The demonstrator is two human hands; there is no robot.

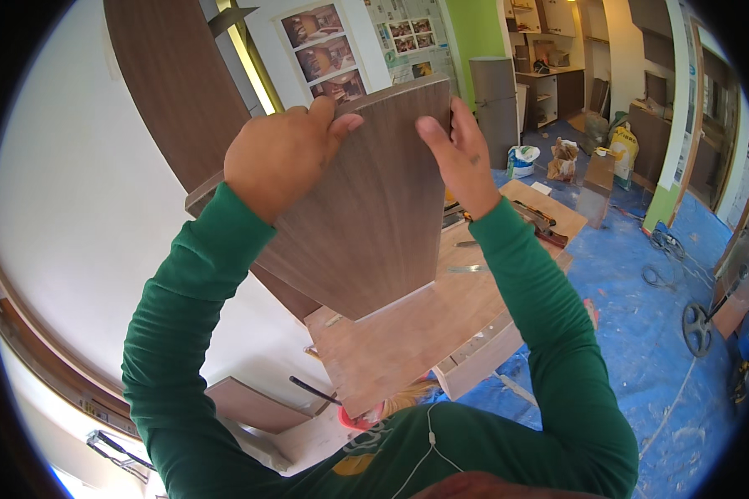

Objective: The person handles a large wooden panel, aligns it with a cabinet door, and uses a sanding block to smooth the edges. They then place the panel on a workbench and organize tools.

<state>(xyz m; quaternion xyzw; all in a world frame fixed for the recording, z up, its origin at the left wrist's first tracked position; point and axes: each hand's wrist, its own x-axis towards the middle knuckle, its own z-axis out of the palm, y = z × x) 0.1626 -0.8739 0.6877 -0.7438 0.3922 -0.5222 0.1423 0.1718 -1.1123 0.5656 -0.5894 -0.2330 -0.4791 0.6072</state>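
A brown wood-grain panel (374, 224) stands tilted in front of me, its lower edge near or on a plywood worktop (374, 358). My left hand (283, 154) is closed over the panel's upper edge, thumb on the near face and fingers behind. At the upper right corner my right hand (462, 162) grips the same panel, its thumb on the face and the other fingers along the side edge. To the right of the panel, hand tools (541, 224) lie on the worktop; a thin metal strip (466, 269) is there too.
A tall brown panel (175, 91) rises against the white wall at the left. Blue sheeting (641, 333) covers the floor, with a cable (670, 245) on it. Farther back are a white bucket (522, 160), a paper bag (562, 158), a yellow sack (623, 150) and a grey fridge (494, 100).
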